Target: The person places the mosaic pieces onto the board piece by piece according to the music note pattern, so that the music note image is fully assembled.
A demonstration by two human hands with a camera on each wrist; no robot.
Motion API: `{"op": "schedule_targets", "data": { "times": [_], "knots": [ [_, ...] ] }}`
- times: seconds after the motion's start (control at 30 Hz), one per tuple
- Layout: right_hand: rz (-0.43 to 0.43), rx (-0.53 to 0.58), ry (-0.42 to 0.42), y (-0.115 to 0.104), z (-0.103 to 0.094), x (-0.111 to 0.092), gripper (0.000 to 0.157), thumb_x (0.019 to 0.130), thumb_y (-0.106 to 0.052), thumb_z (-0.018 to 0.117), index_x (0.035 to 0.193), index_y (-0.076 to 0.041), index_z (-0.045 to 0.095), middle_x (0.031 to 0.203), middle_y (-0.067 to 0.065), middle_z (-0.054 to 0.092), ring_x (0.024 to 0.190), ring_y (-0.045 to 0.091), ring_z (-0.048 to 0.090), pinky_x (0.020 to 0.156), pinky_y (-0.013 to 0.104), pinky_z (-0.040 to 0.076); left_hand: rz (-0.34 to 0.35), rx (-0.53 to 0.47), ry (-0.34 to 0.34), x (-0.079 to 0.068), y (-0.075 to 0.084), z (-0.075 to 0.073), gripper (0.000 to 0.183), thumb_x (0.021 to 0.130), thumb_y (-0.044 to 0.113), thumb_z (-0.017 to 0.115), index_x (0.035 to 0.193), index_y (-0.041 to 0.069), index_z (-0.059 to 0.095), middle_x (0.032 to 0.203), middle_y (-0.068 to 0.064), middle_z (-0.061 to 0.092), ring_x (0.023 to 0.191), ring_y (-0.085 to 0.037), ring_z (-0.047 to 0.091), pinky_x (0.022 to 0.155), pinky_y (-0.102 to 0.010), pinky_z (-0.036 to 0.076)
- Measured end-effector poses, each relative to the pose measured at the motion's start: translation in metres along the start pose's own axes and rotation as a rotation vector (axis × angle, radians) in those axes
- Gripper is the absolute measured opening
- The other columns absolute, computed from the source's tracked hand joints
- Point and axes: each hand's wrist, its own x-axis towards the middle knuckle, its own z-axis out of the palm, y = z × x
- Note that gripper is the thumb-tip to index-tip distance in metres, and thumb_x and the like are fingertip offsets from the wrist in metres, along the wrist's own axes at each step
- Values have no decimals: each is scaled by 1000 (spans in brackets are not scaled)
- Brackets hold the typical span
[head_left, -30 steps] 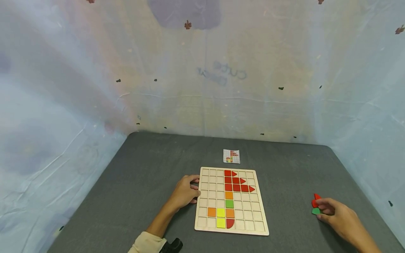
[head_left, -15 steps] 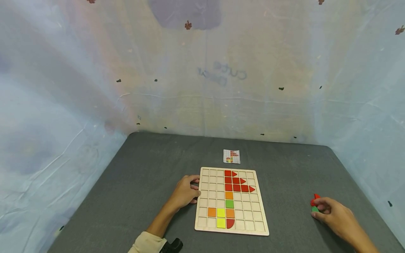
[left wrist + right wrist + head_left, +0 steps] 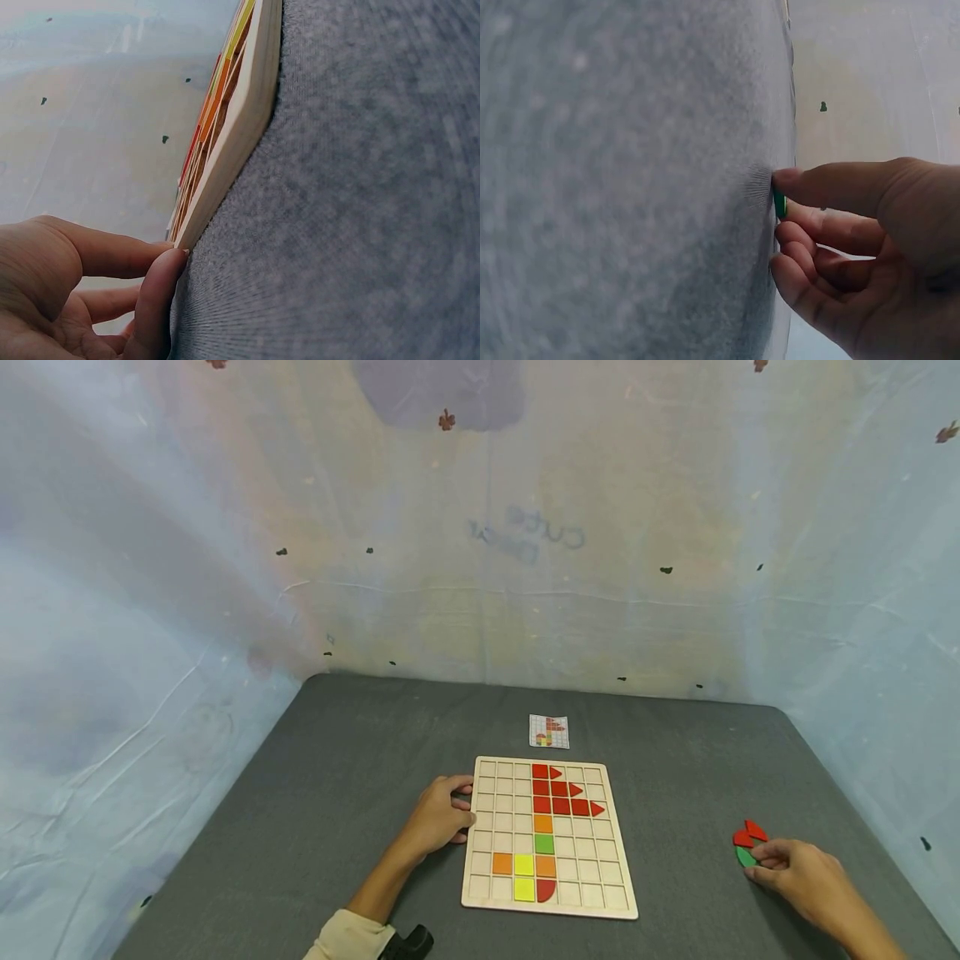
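The left edge of the wooden grid board is touched by the loosely curled fingers of the left hand. Well to the right on the table, a green piece is pinched by the right hand, with two red pieces lying just beyond its fingertips.
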Motion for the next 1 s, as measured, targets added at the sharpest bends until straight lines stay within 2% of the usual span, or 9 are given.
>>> {"op": "schedule_targets", "data": {
  "times": [0.1, 0.2, 0.27, 0.47, 0.7, 1.0],
  "knots": [
    [-2, 20, 7, -4, 0, 0, 33, 90, -25, 84, 107, 2, 77, 95, 4, 79, 85, 17, 71, 72, 38, 57, 6, -1, -1, 0, 0, 0, 61, 85, -4, 75, 144, 0, 61, 130, -15, 57, 102, -24, 64, 57, -33, 63],
    [-13, 47, 30, -11, 2, -1, 36, 91, -30, 84, 110, 0, 77, 97, 1, 78, 83, 8, 68, 67, 27, 55, 11, -2, -2, -1, 1, 0, 61, 85, -4, 75, 144, 0, 61, 129, -15, 57, 102, -24, 64, 57, -34, 63],
    [-30, 66, 48, -17, 3, -1, 36, 91, -32, 84, 111, -2, 77, 97, -1, 77, 81, 3, 67, 66, 23, 53, 13, -2, -2, -1, 1, 0, 61, 85, -4, 75, 144, -1, 61, 129, -15, 57, 102, -24, 64, 57, -34, 63],
    [-88, 124, 86, -39, 10, -2, 35, 92, -31, 84, 115, -5, 76, 99, -1, 76, 81, 2, 68, 65, 23, 56, 18, -4, 1, -1, 1, 0, 61, 84, -4, 75, 144, -1, 61, 129, -15, 57, 101, -23, 64, 56, -34, 63],
    [-217, 190, 120, -69, 29, -2, 26, 87, -28, 88, 106, -12, 78, 92, -6, 72, 79, -3, 62, 66, 22, 54, 19, 2, 1, 0, -1, 0, 61, 85, -4, 75, 144, 0, 62, 129, -15, 58, 101, -23, 64, 56, -34, 63],
    [-350, 253, 26, -108, 47, 7, 22, 88, -25, 88, 104, -14, 77, 93, -7, 70, 80, -1, 60, 69, 24, 54, 15, 6, -1, 0, -2, 0, 61, 85, -3, 75, 144, 0, 61, 129, -15, 57, 102, -24, 64, 57, -33, 63]
  ]
}}
